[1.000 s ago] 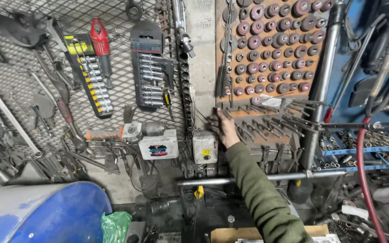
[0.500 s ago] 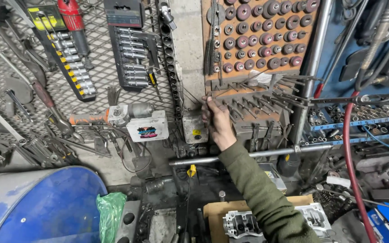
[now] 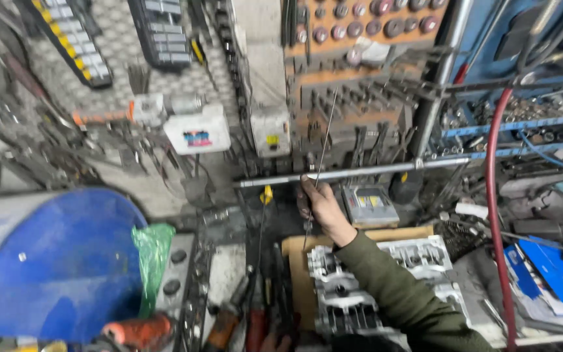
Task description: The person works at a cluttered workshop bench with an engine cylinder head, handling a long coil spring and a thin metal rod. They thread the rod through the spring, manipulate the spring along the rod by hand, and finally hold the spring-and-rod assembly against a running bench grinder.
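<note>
My right hand (image 3: pixel 320 207), in a green sleeve, is closed around a long thin metal rod (image 3: pixel 328 130). The rod slants up from below my fist to the tool rack on the wall. The hand is just in front of a horizontal steel bar (image 3: pixel 360 173). Below my forearm, grey metal engine parts (image 3: pixel 343 296) lie on a piece of cardboard (image 3: pixel 294 248). What may be the fingertips of my left hand (image 3: pixel 275 341) show at the bottom edge among hand tools; their grip is hidden.
An orange socket board (image 3: pixel 366 39) and mesh panels with tool sets (image 3: pixel 158 32) cover the wall. A blue drum (image 3: pixel 60 261) and green bag (image 3: pixel 152 251) sit at left. A red hose (image 3: pixel 493 195) hangs at right, above blue boxes (image 3: pixel 555 267).
My right hand came down from the wall rack to the steel bar, now gripping the thin rod. The view tilted downward, bringing the engine parts and cardboard into sight.
</note>
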